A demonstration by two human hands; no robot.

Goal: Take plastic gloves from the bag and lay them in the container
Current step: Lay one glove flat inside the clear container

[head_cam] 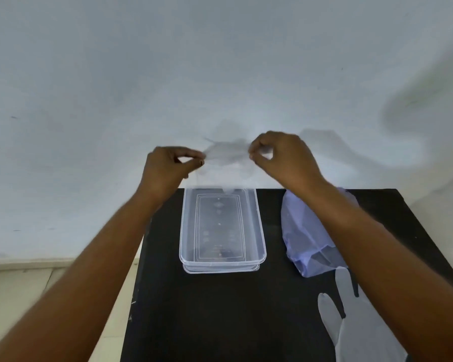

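A thin clear plastic glove (226, 158) is stretched in the air between my two hands, above the far end of the container. My left hand (168, 165) pinches its left edge and my right hand (285, 158) pinches its right edge. Below it, a clear rectangular plastic container (259, 231) stands on the black table, with nothing visible inside. The pale blue plastic bag (301, 231) lies to the right of the container, partly hidden by my right forearm. A second translucent glove (351, 325) lies flat on the table at the near right.
The black table (220, 309) stands against a white wall (220, 61). Its left edge runs just left of the container, and pale floor (24, 288) shows beyond it.
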